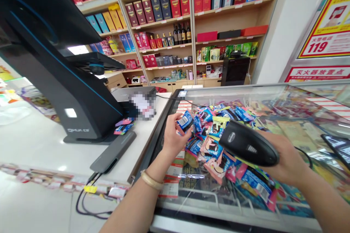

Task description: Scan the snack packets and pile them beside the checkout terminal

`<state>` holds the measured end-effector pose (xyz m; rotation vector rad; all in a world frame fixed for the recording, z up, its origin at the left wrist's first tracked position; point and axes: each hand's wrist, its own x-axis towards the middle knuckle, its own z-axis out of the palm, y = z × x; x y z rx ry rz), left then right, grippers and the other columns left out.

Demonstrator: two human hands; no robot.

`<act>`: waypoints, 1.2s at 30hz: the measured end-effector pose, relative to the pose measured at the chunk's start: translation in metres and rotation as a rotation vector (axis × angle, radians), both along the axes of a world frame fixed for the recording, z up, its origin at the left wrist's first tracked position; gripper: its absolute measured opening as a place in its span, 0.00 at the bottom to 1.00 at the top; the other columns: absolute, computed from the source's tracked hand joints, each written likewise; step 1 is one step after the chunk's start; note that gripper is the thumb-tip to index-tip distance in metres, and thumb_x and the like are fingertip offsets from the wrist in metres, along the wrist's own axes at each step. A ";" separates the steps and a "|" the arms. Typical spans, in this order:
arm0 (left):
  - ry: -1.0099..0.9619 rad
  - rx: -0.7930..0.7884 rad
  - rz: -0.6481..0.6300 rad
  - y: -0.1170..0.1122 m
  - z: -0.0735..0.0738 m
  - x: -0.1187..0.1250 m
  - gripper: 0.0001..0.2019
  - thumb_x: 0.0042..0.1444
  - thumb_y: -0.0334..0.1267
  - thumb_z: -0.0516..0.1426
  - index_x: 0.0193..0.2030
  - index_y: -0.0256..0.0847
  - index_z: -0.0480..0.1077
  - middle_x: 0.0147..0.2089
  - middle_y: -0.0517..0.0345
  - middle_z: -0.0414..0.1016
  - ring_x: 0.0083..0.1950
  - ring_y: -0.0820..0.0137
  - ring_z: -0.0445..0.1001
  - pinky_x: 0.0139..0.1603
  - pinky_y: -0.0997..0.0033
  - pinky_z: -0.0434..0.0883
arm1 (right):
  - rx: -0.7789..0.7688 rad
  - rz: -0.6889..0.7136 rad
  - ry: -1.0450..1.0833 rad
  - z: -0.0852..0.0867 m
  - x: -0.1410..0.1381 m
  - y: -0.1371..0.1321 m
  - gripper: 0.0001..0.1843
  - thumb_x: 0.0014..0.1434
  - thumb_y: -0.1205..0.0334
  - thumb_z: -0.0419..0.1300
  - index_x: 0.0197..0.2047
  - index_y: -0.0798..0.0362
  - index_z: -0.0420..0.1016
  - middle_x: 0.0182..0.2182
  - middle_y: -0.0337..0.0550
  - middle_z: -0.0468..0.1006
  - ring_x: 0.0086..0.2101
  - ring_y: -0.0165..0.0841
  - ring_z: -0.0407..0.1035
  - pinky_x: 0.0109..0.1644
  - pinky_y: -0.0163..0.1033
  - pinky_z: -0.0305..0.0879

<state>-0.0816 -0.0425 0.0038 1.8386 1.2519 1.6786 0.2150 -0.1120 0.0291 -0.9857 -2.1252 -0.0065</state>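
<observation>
My left hand (171,136) is closed on a small blue snack packet (185,121), held up with its barcode side showing. My right hand (286,162) grips a black handheld barcode scanner (247,142), its head pointing left toward the packet, a short gap between them. Both hands hover over a heap of small blue, pink and yellow snack packets (216,142) lying on the glass lid of a chest freezer (300,123). A gold bracelet (151,181) sits on my left wrist.
A black point-of-sale terminal (65,91) stands on the white counter (30,142) to the left, cables trailing from its base. A dark phone (337,147) lies on the freezer glass at right. Shelves of boxed liquor and bottles (164,11) line the back wall.
</observation>
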 end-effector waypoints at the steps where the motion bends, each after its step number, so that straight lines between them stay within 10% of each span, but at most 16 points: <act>1: 0.019 0.011 0.002 0.000 -0.001 0.001 0.25 0.47 0.37 0.67 0.53 0.44 0.68 0.46 0.53 0.70 0.38 0.69 0.70 0.31 0.74 0.69 | -0.024 0.022 0.005 0.001 -0.001 -0.001 0.10 0.62 0.54 0.57 0.41 0.49 0.75 0.33 0.44 0.80 0.30 0.37 0.74 0.33 0.40 0.69; 13: 0.344 0.362 0.065 0.006 -0.011 0.001 0.24 0.52 0.31 0.64 0.54 0.42 0.62 0.47 0.57 0.69 0.37 0.74 0.71 0.30 0.78 0.70 | -0.077 0.111 0.003 0.007 -0.011 -0.003 0.09 0.58 0.64 0.58 0.42 0.51 0.75 0.35 0.46 0.81 0.34 0.37 0.75 0.36 0.39 0.67; 24: 0.326 0.353 0.082 0.006 -0.006 -0.003 0.22 0.52 0.30 0.63 0.54 0.41 0.64 0.49 0.54 0.68 0.38 0.74 0.71 0.27 0.79 0.69 | 0.053 0.065 -0.026 0.000 -0.005 0.000 0.14 0.58 0.61 0.58 0.49 0.48 0.71 0.36 0.45 0.81 0.34 0.39 0.77 0.35 0.41 0.70; 29: 0.271 0.297 0.514 0.022 0.013 -0.049 0.18 0.51 0.28 0.62 0.49 0.41 0.67 0.47 0.53 0.67 0.42 0.68 0.72 0.44 0.67 0.74 | 0.251 -0.034 -0.083 -0.004 0.007 0.006 0.14 0.63 0.61 0.55 0.51 0.49 0.71 0.35 0.48 0.81 0.31 0.39 0.77 0.33 0.40 0.70; 36: 0.215 -0.241 0.936 0.035 0.010 -0.114 0.17 0.51 0.23 0.59 0.48 0.37 0.69 0.51 0.44 0.66 0.56 0.57 0.69 0.60 0.54 0.68 | 0.452 -0.101 -0.131 0.006 0.014 0.010 0.05 0.63 0.58 0.56 0.42 0.47 0.68 0.26 0.42 0.77 0.23 0.36 0.74 0.25 0.38 0.65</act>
